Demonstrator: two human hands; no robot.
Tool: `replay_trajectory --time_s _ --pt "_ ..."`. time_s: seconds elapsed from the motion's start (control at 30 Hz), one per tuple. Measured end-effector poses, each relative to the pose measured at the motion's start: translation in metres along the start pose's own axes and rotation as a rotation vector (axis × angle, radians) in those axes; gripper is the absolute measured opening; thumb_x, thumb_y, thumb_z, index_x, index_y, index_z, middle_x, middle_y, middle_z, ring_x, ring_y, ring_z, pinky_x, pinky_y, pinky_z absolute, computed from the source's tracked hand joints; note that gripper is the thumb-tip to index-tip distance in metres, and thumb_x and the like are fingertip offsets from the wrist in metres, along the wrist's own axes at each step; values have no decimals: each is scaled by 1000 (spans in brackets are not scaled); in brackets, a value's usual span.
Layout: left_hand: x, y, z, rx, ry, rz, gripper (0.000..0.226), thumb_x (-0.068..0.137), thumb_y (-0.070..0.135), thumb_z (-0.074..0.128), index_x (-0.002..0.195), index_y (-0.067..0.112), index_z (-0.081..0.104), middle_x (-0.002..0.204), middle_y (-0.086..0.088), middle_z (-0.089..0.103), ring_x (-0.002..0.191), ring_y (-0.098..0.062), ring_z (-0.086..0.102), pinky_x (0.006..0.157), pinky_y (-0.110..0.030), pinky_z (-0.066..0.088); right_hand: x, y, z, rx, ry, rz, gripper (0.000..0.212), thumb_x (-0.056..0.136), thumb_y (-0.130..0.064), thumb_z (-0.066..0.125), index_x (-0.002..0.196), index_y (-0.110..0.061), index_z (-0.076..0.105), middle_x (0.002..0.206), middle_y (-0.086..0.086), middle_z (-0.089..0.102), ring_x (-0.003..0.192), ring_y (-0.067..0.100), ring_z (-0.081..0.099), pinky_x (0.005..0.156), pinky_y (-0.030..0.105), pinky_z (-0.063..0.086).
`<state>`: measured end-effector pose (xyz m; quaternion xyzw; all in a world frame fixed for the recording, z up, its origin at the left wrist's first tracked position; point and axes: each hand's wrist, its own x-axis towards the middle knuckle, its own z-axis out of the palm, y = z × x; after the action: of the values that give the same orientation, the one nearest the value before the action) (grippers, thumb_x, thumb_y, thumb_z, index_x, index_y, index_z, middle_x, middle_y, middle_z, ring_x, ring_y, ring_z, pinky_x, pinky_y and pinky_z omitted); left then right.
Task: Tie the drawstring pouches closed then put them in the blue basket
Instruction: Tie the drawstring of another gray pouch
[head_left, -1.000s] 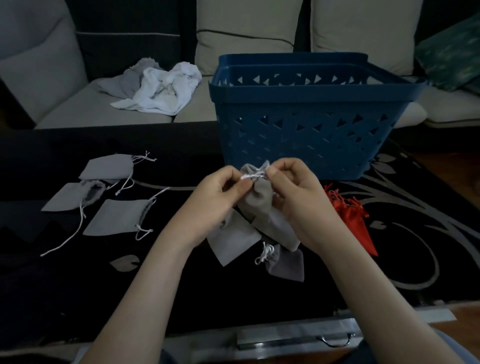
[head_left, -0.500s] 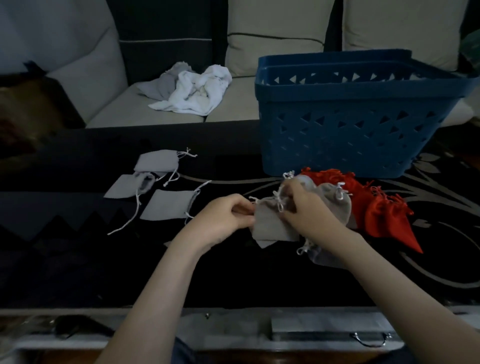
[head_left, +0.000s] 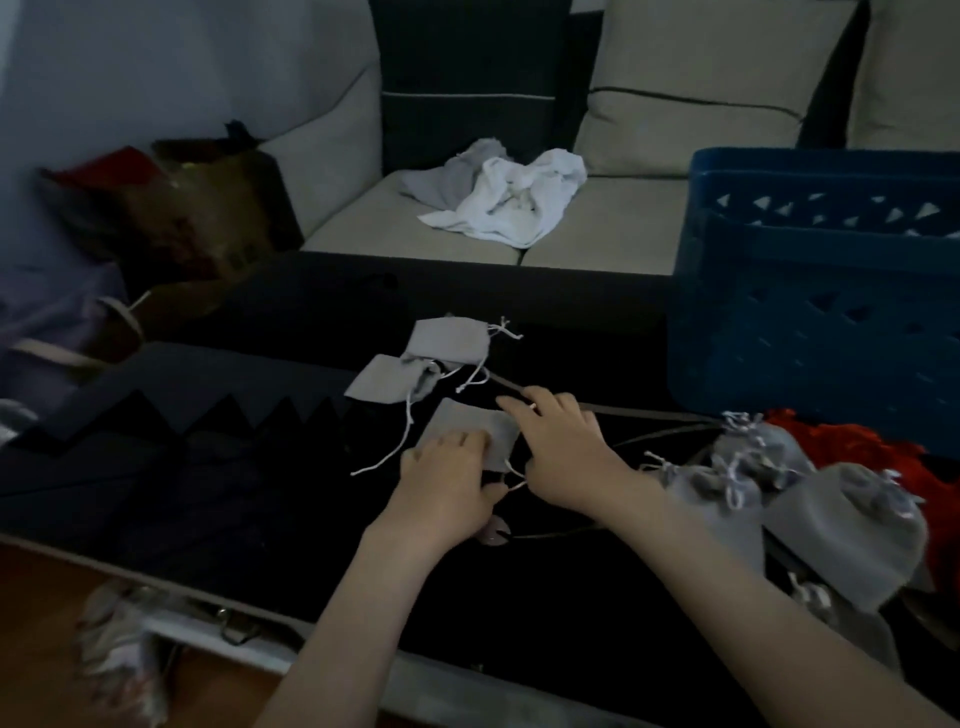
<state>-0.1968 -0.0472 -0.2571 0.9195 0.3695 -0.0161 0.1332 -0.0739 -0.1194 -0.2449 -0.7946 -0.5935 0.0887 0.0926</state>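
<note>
The left hand's fingers (head_left: 470, 441) lie bent on top of a flat grey pouch (head_left: 462, 423), the thumb just beside the pouch's near right corner. Whether the left hand (head_left: 447, 486) pinches the cloth or only presses it down cannot be told. The right hand (head_left: 566, 452) has its fingers spread and fairly straight. They touch the pouch's open right end with the forefinger reaching furthest, and they grasp nothing plainly. A white cord (head_left: 514, 475) runs out of the pouch between the two hands.

The pouch lies flat about the middle of the black table (head_left: 571, 597), well back from the near edge. Just beyond it, toward the far edge, lie two more untied grey pouches (head_left: 449, 340), overlapping, their cords trailing loose.

Toward the right edge sits a heap of tied grey pouches (head_left: 847, 525), necks gathered. Red pouches (head_left: 857, 441) lie behind them against the blue basket (head_left: 810, 332), which stands at the far right corner.

Past the far edge is a pale sofa (head_left: 597, 249) with a crumpled white cloth (head_left: 514, 208) on its seat.
</note>
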Motion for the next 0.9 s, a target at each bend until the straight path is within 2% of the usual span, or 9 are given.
replay_trajectory --time_s 0.1,0.27,0.43,0.5,0.6,0.67,0.73,0.83,0.9 --pt "1 -11 1 25 50 49 41 94 41 51 128 18 46 126 -1 49 117 -23 46 93 -38 39 17 1 18 -105 27 -42 53 92 -15 48 142 -25 33 153 4 19 137 26 17 108 37 20" --pt "-1 -15 -2 -36 123 86 43 91 47 54 120 15 50 116 -1 54 107 -22 51 84 -35 40 26 12 30 -131 229 -177 32 94 -13 42 126 -18 48 131 0 45 123 21 37 94 29 23" --pt "-2 -2 -13 137 375 194 26 94 21 51 119 15 46 110 -4 59 100 -25 52 73 -32 31 18 12 24 307 273 -153 11 94 -10 49 101 -12 56 96 6 62 91 24 59 79 41 46" --pt "1 6 -13 123 410 251 24 93 16 49 116 16 45 107 -3 59 98 -25 52 70 -30 29 7 16 12 417 333 -127 10 94 -7 50 99 -11 56 92 4 63 85 18 60 76 34 48" --pt "2 31 -18 -226 379 315 18 91 25 56 108 19 53 99 1 61 91 -17 57 72 -29 43 -18 28 -17 593 394 -49 12 93 -6 52 97 -16 56 84 -7 61 77 1 57 68 13 44" --pt "-1 52 -31 -640 446 360 6 91 25 59 94 19 59 83 9 62 79 -1 58 69 -16 43 -31 35 -34 811 444 6 10 93 -7 53 95 -16 58 79 -8 60 67 -6 54 62 10 42" --pt "0 86 -39 -929 487 342 16 95 23 54 82 18 60 71 11 61 69 7 55 65 -9 39 -54 50 -47 1123 486 53 10 95 -11 52 94 -13 61 75 -2 62 64 0 56 60 16 45" --pt "6 123 -43 -1337 279 104 38 99 36 43 76 20 68 80 -1 68 80 -14 63 74 -29 48 -82 70 -55 1478 524 98 22 99 -15 45 89 -11 64 68 -2 64 59 6 57 55 20 46" --pt "7 137 -41 -1410 70 -43 48 99 42 38 70 26 72 80 -3 71 78 -21 66 72 -33 50 -93 79 -58 1579 554 189 27 99 -13 42 87 -10 65 69 1 67 59 9 61 53 20 49"
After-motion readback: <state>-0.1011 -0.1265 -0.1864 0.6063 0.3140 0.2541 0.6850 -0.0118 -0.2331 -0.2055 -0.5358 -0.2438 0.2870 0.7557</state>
